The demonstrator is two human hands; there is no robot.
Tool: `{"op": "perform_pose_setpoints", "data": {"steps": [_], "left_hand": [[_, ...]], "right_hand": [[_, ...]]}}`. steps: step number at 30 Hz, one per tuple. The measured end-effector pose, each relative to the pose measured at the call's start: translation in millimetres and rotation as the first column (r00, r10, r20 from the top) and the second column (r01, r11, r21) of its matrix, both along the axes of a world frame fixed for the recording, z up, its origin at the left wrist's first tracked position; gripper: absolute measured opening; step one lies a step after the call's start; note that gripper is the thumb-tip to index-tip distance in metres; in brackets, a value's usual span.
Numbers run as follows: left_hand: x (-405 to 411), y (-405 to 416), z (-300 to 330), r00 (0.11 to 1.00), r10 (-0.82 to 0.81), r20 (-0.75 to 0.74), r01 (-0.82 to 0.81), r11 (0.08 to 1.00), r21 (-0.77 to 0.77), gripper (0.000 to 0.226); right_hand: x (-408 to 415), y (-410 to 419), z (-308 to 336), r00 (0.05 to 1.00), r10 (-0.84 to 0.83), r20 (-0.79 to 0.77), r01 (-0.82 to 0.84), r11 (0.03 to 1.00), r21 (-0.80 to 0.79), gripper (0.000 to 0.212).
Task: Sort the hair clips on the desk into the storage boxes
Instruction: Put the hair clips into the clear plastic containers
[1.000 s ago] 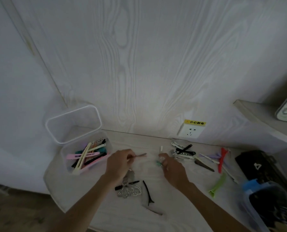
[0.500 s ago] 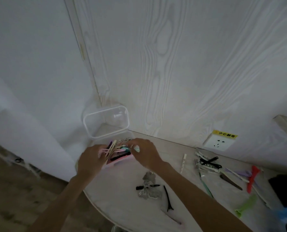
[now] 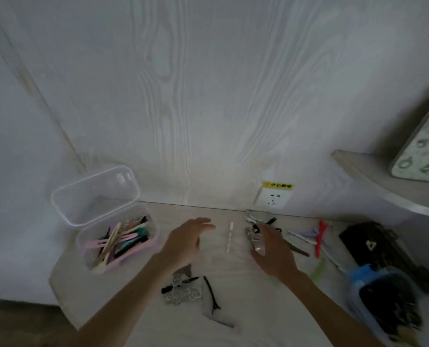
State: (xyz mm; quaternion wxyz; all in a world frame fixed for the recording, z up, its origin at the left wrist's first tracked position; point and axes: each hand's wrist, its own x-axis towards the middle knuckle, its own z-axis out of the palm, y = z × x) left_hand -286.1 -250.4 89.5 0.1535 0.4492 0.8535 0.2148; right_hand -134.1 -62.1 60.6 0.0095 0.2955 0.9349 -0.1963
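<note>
A clear storage box (image 3: pixel 119 257) with its lid up stands at the desk's left end and holds several pastel and black clips. My left hand (image 3: pixel 184 242) hovers open to its right, holding nothing. My right hand (image 3: pixel 273 251) is spread open over a pile of silver and black clips (image 3: pixel 257 227) near the wall. A slim white clip (image 3: pixel 230 236) lies between the hands. A silver butterfly clip (image 3: pixel 183 291) and a black clip (image 3: pixel 212 293) lie under my left forearm. Red (image 3: pixel 319 237), purple and green (image 3: pixel 318 270) clips lie further right.
A blue-rimmed box (image 3: pixel 383 304) with dark contents sits at the right front. Behind it is a black case (image 3: pixel 376 246). A wall socket (image 3: pixel 273 197) with a yellow label is above the desk's back edge. A shelf (image 3: pixel 383 181) juts out upper right.
Both hands left the clear box, where they had dropped clips, and moved right to the desk's middle. The view swung back right with them.
</note>
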Motion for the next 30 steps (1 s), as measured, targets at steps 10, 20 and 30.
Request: {"op": "perform_pose_setpoints", "data": {"steps": [10,20,30], "left_hand": [[3.8,67.6,-50.9,0.973,-0.181,-0.141,0.135,0.949,-0.283,0.049],[-3.7,36.4,-61.8,0.961,-0.147,-0.233,0.154,0.988,0.011,0.027],[2.6,37.5,-49.4,0.992,-0.122,-0.032,0.117,0.986,-0.122,0.101]], "right_hand": [[30.8,60.8,-16.0,0.967,-0.008,0.255,0.017,0.999,-0.034,0.15],[-28.3,23.7,-39.1,0.958,0.259,0.123,-0.262,0.965,0.01,0.08],[-16.0,18.8,-17.0,0.932,0.316,0.177,-0.295,0.946,-0.133,0.12]]}}
